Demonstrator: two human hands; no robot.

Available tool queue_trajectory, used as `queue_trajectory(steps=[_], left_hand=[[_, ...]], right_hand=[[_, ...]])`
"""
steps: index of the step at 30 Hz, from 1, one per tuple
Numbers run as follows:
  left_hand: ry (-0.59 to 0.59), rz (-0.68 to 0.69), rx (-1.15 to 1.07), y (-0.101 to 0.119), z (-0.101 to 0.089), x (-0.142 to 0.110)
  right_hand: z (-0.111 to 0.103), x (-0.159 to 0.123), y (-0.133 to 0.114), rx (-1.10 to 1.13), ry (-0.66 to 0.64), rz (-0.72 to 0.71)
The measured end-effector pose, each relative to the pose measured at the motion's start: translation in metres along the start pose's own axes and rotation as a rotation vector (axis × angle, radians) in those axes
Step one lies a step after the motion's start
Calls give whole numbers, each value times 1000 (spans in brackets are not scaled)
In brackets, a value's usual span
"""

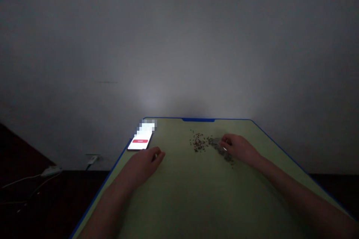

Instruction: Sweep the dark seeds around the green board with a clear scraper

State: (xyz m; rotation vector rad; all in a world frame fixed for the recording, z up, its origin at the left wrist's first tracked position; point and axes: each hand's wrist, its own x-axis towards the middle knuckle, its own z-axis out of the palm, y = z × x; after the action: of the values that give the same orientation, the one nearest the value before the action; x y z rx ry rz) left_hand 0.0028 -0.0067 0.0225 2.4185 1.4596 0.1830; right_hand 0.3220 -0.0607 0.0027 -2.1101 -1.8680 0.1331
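Note:
My right hand is over the right part of the table, its thumb and fingers pinched together. A small pale spot shows at the fingertips, too dim to name. Beneath and beside these fingers lies a greyish scatter of small grains, partly covered by the hand. Left of it, a loose patch of small reddish-brown bean-like grains is spread on the table. My left hand rests near the left edge, fingers loosely curled in, just in front of a lit phone. I see nothing held in it.
The pale green table has a blue rim, with a blue tab at its far edge. A grey wall stands behind it. At the lower left, a power strip with white cables lies below, near a plug. The room is dim.

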Motion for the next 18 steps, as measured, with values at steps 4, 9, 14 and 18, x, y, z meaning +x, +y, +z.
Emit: queue_trajectory(steps=[4, 9, 14, 18], left_hand=[[-4, -16, 12, 3, -3, -1], [-15, -16, 9, 4, -6, -1], [-6, -16, -15, 1, -5, 0], [6, -1, 11, -1, -4, 0]], right_hand=[[6, 29, -37, 81, -4, -16], [32, 86, -91, 168, -84, 17], [47, 111, -84, 173, -157, 152], [39, 101, -44, 138, -190, 233]])
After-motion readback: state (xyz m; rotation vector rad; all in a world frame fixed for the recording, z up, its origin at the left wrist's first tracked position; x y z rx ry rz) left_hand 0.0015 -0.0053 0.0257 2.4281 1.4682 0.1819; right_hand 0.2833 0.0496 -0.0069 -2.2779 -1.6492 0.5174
